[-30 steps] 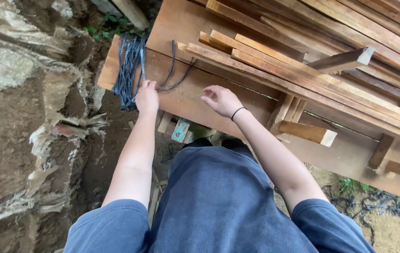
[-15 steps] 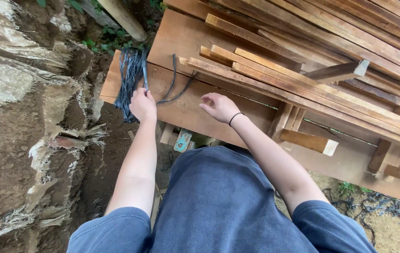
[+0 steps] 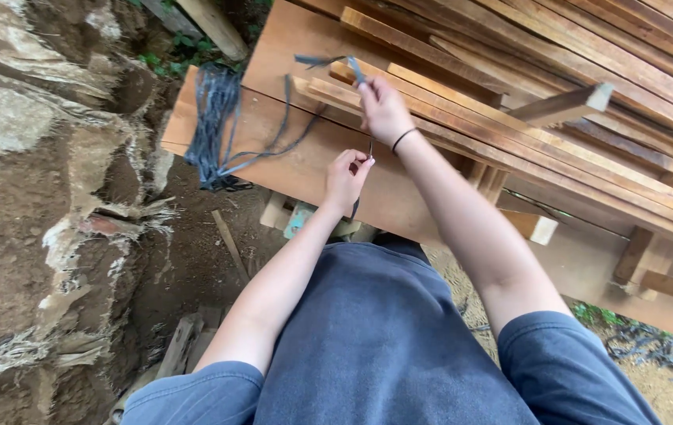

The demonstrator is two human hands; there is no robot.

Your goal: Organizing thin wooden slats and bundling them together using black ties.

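Two hands pinching one dark strap (image 3: 350, 67), right hand (image 3: 382, 110) fingers high, left hand (image 3: 346, 179) low

Left hand (image 3: 346, 179) pinched; right hand (image 3: 383, 110) raised, pinched.

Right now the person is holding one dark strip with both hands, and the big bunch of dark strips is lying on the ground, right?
Not quite. Both hands, left hand and right hand, do hold one dark strip, but the bunch of dark strips lies on the wooden board, not the ground. The head view shows it.
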